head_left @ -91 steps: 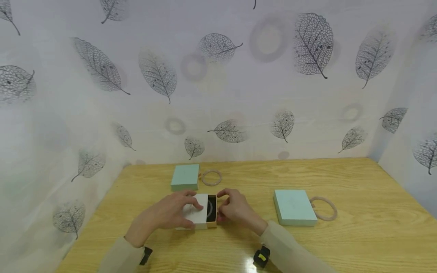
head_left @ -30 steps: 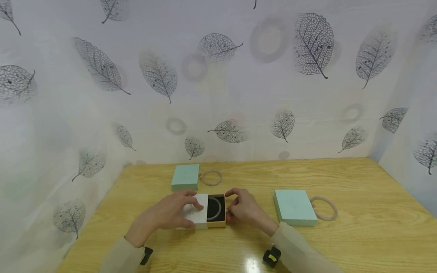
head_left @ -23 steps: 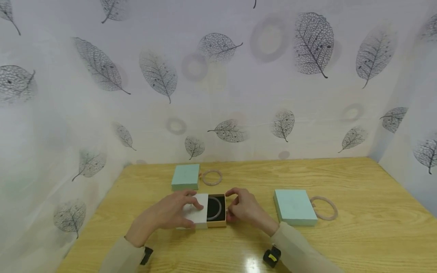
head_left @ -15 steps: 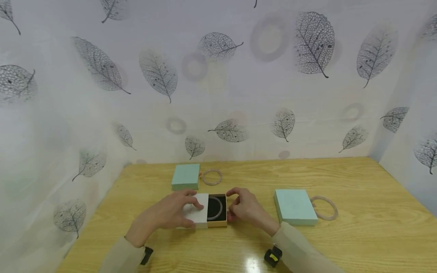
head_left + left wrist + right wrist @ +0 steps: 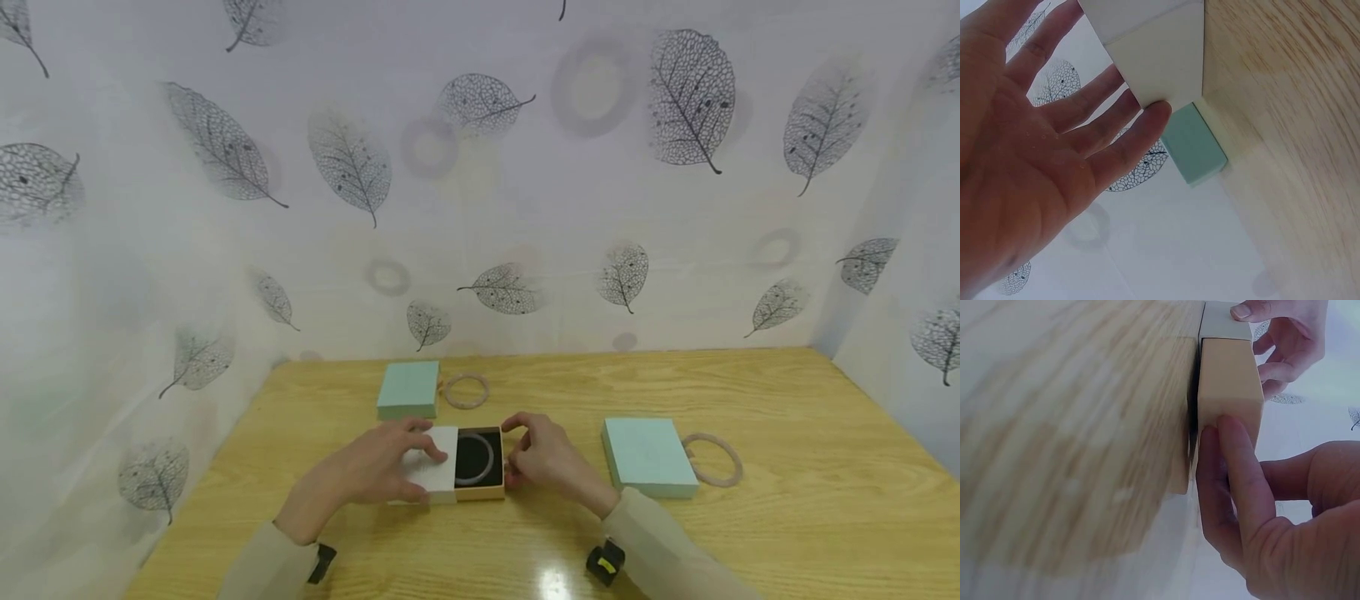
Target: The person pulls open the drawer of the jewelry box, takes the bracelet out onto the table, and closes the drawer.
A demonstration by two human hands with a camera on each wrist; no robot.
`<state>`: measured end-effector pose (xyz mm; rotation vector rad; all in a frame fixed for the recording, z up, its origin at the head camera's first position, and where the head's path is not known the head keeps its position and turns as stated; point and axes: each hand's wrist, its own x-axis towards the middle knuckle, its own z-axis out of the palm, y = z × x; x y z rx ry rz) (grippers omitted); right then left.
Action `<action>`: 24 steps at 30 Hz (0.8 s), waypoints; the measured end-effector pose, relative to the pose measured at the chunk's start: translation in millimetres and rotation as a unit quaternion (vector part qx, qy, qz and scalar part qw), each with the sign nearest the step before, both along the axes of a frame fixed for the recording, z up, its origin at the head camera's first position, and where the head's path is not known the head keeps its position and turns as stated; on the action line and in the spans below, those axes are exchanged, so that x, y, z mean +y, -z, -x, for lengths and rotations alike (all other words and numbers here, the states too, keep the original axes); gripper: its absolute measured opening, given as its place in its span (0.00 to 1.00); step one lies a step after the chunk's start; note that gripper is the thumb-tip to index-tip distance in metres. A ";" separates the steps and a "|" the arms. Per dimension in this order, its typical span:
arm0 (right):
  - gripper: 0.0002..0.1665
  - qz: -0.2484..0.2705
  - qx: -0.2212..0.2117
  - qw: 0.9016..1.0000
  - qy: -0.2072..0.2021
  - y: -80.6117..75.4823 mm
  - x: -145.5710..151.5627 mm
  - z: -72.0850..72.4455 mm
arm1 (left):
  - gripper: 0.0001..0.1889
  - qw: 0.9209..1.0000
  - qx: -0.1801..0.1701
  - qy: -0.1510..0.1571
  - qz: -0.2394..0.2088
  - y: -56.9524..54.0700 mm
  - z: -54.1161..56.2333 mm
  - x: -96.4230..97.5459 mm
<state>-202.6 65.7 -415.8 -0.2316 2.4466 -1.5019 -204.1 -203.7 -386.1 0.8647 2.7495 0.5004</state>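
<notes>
A box in two parts, a white sleeve (image 5: 444, 483) and an orange-tan drawer (image 5: 482, 493), lies at the front middle of the table. My left hand (image 5: 375, 465) grips the sleeve, thumb on the near side, fingertips at the far side, index finger on top. The drawer sticks out to the right, with a grey bangle (image 5: 491, 458) on its black lining; the sleeve covers the bangle's left part. At the drawer's end my right hand (image 5: 551, 460) pinches with thumb and fingers low on the end face, index finger at the far corner. What lies between those fingertips is hidden.
Behind the left hand stands a mint-green box (image 5: 408, 387) with a pale pink bangle (image 5: 447, 395) beside it. To the right is another mint-green box (image 5: 648, 454) with a second pink bangle (image 5: 738, 467). Leaf-patterned cloth (image 5: 525, 208) encloses the wooden table (image 5: 787, 533).
My right hand has moved right, drawing the drawer further out of the sleeve, so more of the grey bangle shows. My left hand has kept its place on the sleeve.
</notes>
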 end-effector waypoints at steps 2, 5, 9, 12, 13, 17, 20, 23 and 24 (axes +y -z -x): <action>0.26 -0.002 0.002 1.000 0.003 -0.4 0.3 -0.3 | 0.22 1.000 0.000 -0.001 0.000 -0.3 0.0 -0.1; 0.26 -0.001 0.003 1.000 0.009 -1.3 0.8 -1.0 | 0.22 1.000 0.001 0.000 -0.003 -0.6 -0.2 -0.2; 0.26 -0.004 0.004 1.000 0.014 -1.4 2.0 -1.0 | 0.22 1.000 0.000 0.002 -0.006 -0.8 -0.3 -0.2; 0.26 -0.005 0.000 1.000 0.015 -0.4 2.9 -0.5 | 0.22 1.000 0.000 0.000 -0.006 -0.4 -0.7 -0.4; 0.26 -0.005 -0.001 1.000 0.015 -0.1 3.1 0.0 | 0.22 1.000 0.000 -0.001 -0.006 -0.3 -0.8 -0.5; 0.25 -0.005 0.001 1.000 0.013 0.4 4.3 1.9 | 0.22 1.000 0.003 -0.003 -0.003 0.0 -1.1 -1.2; 0.25 -0.005 0.000 1.000 0.014 0.4 4.7 2.5 | 0.22 1.000 0.009 0.000 0.000 0.7 -1.0 -1.5; 0.25 -0.001 -0.006 1.000 0.016 0.0 4.8 1.5 | 0.22 1.000 0.013 0.004 -0.001 1.1 -0.7 -1.3; 0.25 0.003 -0.012 1.000 0.017 -0.3 4.7 0.9 | 0.22 1.000 0.013 0.004 -0.001 1.2 -0.7 -1.2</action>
